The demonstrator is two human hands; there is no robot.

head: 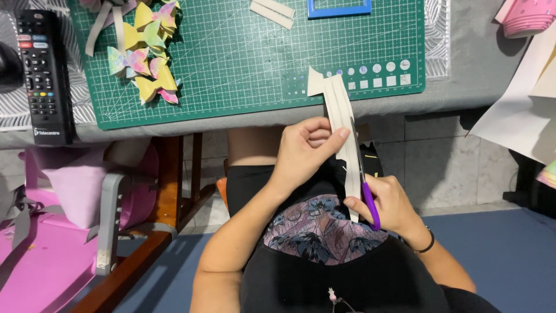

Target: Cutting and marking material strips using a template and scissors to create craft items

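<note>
Cream paper strip [340,119] — pinched in left hand [304,152], purple-handled scissors [365,188] gripped in right hand [391,203].

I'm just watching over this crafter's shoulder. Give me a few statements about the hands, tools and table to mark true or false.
1. The right hand holds purple-handled scissors. True.
2. The left hand grips a beige paper strip. True.
3. The cutting mat is red. False: it is green.
4. The remote control lies right of the mat. False: it lies to its left.
5. Colourful paper bows sit on the mat. True.
</note>
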